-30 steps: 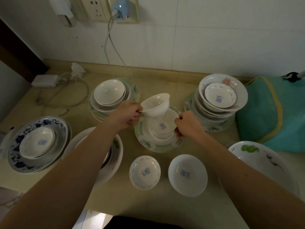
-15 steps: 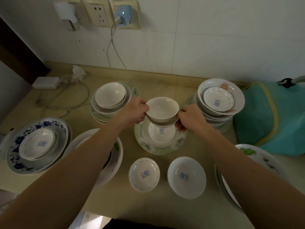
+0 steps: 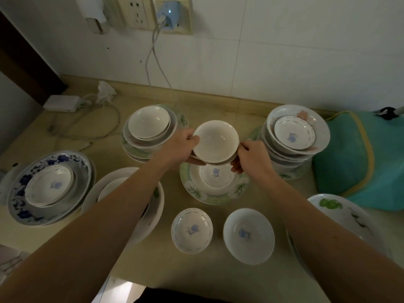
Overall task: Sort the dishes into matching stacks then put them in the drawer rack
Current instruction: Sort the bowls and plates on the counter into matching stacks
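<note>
Gripping a plain white bowl point(image 3: 216, 141) by its rim, both hands' fingers point(image 3: 192, 138) pinch it above a green-rimmed plate point(image 3: 215, 189).

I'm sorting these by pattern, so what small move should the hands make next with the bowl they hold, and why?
Probably carry the plain white bowl, held between left hand and right hand, leftward and nest it in the plain bowl stack. Its inside shows no blue motif, unlike the blue-motif bowl directly below it.

Two bare forearms point(image 3: 105, 215), no sleeves
</note>
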Action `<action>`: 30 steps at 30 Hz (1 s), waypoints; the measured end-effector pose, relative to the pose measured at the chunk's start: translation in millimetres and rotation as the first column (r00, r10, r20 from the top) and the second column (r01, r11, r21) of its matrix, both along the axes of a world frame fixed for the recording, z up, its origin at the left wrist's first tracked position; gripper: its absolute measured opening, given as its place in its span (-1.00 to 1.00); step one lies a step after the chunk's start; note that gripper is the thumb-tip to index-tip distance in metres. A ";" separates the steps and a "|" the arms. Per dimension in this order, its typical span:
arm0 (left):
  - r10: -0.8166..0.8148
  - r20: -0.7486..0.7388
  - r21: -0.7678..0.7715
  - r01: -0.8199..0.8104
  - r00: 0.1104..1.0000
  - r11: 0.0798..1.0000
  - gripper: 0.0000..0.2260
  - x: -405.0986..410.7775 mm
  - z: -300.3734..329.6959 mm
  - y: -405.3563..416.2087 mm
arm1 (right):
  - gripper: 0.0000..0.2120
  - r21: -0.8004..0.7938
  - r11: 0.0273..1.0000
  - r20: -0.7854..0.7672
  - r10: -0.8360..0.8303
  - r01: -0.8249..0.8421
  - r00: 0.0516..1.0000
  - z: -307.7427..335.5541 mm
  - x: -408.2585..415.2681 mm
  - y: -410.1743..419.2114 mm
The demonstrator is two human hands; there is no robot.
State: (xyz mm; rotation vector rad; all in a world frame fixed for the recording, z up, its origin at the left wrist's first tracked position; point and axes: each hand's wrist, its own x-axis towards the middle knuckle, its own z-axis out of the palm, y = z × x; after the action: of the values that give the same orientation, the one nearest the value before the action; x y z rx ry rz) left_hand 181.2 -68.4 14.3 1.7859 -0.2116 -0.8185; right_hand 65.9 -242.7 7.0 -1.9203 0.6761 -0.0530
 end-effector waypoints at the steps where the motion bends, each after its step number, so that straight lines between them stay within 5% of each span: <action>1: -0.002 -0.009 -0.010 0.002 1.000 1.000 -0.80 0.5 0.9 -0.4 | -0.67 0.002 1.000 0.004 0.002 -0.002 1.000 1.3 -0.4 -1.0; 5: 0.015 -0.040 -0.035 -0.016 0.999 0.999 -0.77 0.6 4.5 -4.3 | -0.66 0.061 0.998 0.026 -0.006 0.004 1.000 9.7 -5.4 -5.6; 9: -0.027 -0.031 -0.059 0.025 0.999 0.998 -0.75 -6.0 13.4 -8.4 | -0.63 0.300 0.953 0.064 -0.068 0.046 0.996 20.6 -25.0 -9.2; 16: -0.200 0.008 -0.028 0.200 0.980 0.979 -0.62 -41.5 30.2 -12.3 | -0.76 0.112 0.994 0.104 -0.026 0.014 0.994 29.0 -90.2 -0.6; 30: -0.488 0.152 0.213 0.453 0.860 0.865 -0.77 -127.1 0.7 3.3 | -0.82 0.164 0.949 -0.090 -0.259 0.271 0.962 -6.7 -200.1 46.4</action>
State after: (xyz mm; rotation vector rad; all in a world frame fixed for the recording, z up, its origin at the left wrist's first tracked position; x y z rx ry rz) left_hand 54.1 -65.1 15.1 2.0129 -0.7610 -1.0223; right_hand -134.2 -196.3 0.3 -1.6595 0.9516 -0.0947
